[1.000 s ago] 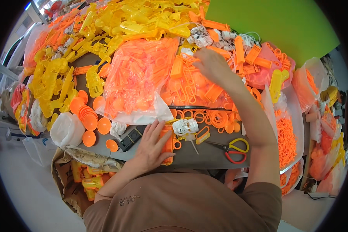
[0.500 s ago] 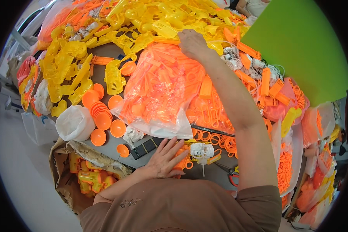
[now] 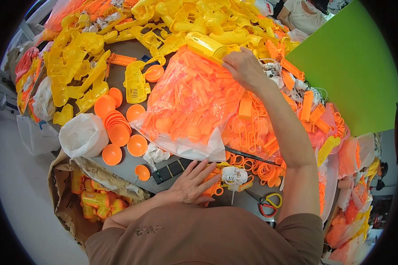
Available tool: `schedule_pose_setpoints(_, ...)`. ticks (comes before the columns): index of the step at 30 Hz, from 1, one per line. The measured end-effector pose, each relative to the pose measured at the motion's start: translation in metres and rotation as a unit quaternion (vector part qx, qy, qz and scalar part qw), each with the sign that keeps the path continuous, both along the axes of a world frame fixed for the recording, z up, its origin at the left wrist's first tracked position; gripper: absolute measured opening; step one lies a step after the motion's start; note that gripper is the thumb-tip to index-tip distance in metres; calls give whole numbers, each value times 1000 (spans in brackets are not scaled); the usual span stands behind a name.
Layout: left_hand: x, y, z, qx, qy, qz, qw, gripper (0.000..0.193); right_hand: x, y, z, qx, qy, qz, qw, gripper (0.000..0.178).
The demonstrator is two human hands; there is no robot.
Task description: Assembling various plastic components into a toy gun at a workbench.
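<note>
My right hand (image 3: 244, 68) reaches across the table to the near edge of a heap of yellow plastic shells (image 3: 181, 20). Its fingers are curled beside a rounded yellow shell (image 3: 205, 44); what they hold is hidden. Below that hand lies a clear plastic bag (image 3: 190, 99) full of orange plastic parts. My left hand (image 3: 192, 185) rests with fingers spread at the near table edge, over some orange parts and beside a black strip (image 3: 168, 171). Just right of it is a small white mechanism (image 3: 234, 176) with a thin pin.
Orange cups (image 3: 118, 134) and a white bag (image 3: 83, 136) sit at the left. A paper sack (image 3: 70, 207) of yellow-and-orange parts stands below. Scissors (image 3: 269, 205) lie near my right forearm. A green board (image 3: 345, 66) stands at the right; another person (image 3: 301, 17) is beyond.
My right hand has shifted slightly right and nearer, its fingers now more curled. The rounded yellow shell has come forward beside it. My left hand stays spread, and the scissors show more fully.
</note>
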State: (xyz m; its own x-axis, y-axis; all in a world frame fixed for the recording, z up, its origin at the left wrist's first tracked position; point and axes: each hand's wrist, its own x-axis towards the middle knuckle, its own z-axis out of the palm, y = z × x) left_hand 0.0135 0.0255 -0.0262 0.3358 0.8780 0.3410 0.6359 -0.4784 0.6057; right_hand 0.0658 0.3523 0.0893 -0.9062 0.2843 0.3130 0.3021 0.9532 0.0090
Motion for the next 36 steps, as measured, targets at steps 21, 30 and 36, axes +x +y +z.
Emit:
schedule_pose_setpoints(21,2,-2,3,15,24,8,1000,69,36,-65,-11,136,107,41,984,25)
schedule_pose_setpoints(30,3,1,9,32,13,16,999,71,14,-26,-7,62,75,47,994,18)
schedule_pose_setpoints(36,1,-5,17,131,-86,47,987,67,44,-59,18,-349,285,-60,891,12)
